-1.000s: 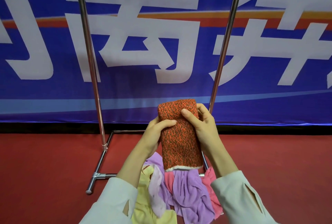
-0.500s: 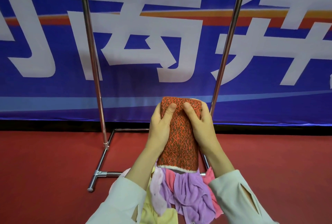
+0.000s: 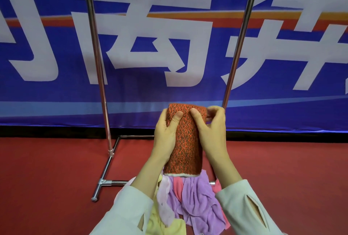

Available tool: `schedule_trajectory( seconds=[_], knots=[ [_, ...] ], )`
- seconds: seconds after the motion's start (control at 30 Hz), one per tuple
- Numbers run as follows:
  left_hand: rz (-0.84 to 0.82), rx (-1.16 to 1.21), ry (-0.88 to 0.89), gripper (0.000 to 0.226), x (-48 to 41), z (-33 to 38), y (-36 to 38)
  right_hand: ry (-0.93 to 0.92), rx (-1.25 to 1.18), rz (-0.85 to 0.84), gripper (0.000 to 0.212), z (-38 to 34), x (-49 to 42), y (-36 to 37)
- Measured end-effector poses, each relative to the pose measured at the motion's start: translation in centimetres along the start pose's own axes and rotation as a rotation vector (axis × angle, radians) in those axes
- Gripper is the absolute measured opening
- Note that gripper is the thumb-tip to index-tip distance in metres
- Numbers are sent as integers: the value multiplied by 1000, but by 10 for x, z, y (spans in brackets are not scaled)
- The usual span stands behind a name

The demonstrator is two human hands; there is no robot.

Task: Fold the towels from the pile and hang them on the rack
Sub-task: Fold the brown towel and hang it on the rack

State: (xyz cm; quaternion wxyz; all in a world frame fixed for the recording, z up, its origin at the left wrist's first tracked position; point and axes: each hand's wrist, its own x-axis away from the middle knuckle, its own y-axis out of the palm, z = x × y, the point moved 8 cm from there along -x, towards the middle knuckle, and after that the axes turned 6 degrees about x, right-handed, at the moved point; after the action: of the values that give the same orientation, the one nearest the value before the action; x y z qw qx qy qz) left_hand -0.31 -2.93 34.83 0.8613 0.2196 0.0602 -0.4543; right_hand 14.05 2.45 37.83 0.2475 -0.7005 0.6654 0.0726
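Floor was red carpet-like surface (image 3: 47, 178), running back to a black strip at the base of a blue banner (image 3: 188, 95) that filled the whole background. Banner text: oversized white Chinese characters, cropped by the frame, so not readable as whole words; an orange-red stripe crossed behind them, a pale blue band ran lower down. No brand marks legible. Chrome garment rack (image 3: 96, 65) stood in front of the banner, two uprights, tube base on the floor. Folded orange-flecked towel (image 3: 185, 140) was held upright in the air between the uprights, white hem at the bottom edge. Left hand (image 3: 165, 136) gripped its left side, thumb across the front face, fingers hidden behind. Right hand (image 3: 212, 133) gripped the right side, thumb on the front, fingers curled at the top right corner, blurred there. Towel pile (image 3: 194, 200) lay on the floor directly below: purple, pink, pale yellow pieces, crumpled. Pale sleeves (image 3: 244, 208) at the bottom of the frame.
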Motion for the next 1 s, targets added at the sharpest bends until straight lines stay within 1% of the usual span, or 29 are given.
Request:
schedule_trajectory(
  seconds=[0.03,0.07,0.1,0.17,0.2,0.23,0.3,0.33,0.4,0.5,0.53,0.6,0.63,0.67,0.73,0.77,0.8,0.83,0.87,0.9,0.93,1.0],
  knots=[
    [11,-26,10,31,-1,-1,-3,28,17,42,39,4,-1,-4],
    [30,-52,17,32,-2,-1,-5,73,32,32,42,9,-3,-4],
    [49,-74,26,32,-2,-1,-8,126,19,-34,45,15,-4,0],
    [67,-111,41,35,-4,2,-12,246,-95,-234,52,27,0,18],
    [64,-113,39,39,-5,2,-13,300,-169,-288,51,32,1,24],
    [57,-105,35,41,-6,1,-13,337,-228,-303,48,35,2,27],
    [38,-112,36,40,-7,-3,-15,346,-261,-285,44,38,-1,24],
    [27,-131,39,37,-8,-7,-16,354,-272,-298,46,39,-2,23],
    [17,-150,29,40,-9,-12,-15,397,-288,-381,55,39,1,27],
    [40,-159,-3,48,-11,-20,-18,484,-319,-466,58,39,9,33],
    [38,-179,6,46,-11,-20,-18,505,-346,-482,57,38,10,35],
    [6,-219,21,42,-10,-19,-15,527,-410,-493,43,36,12,39],
    [-9,-232,5,45,-11,-21,-14,535,-457,-491,37,36,12,40],
    [-19,-242,-39,52,-9,-23,-12,544,-516,-492,34,34,13,41],
    [-17,-223,-195,75,-8,-32,-13,537,-611,-490,33,31,13,40],
    [-29,-151,-308,87,-7,-40,-12,511,-633,-489,33,29,11,38],
    [-79,-34,-431,92,-4,-48,-7,480,-646,-491,33,28,10,37],
    [-150,98,-528,87,1,-52,1,448,-651,-499,33,26,9,35],
    [-206,203,-586,77,6,-52,9,421,-652,-508,34,25,9,34],
    [-250,257,-610,68,9,-50,15,399,-644,-517,33,24,8,33],
    [-268,264,-611,63,10,-48,17,383,-633,-528,32,25,8,33],
    [-263,233,-595,61,8,-49,16,379,-596,-551,30,27,9,34]
  ],
)
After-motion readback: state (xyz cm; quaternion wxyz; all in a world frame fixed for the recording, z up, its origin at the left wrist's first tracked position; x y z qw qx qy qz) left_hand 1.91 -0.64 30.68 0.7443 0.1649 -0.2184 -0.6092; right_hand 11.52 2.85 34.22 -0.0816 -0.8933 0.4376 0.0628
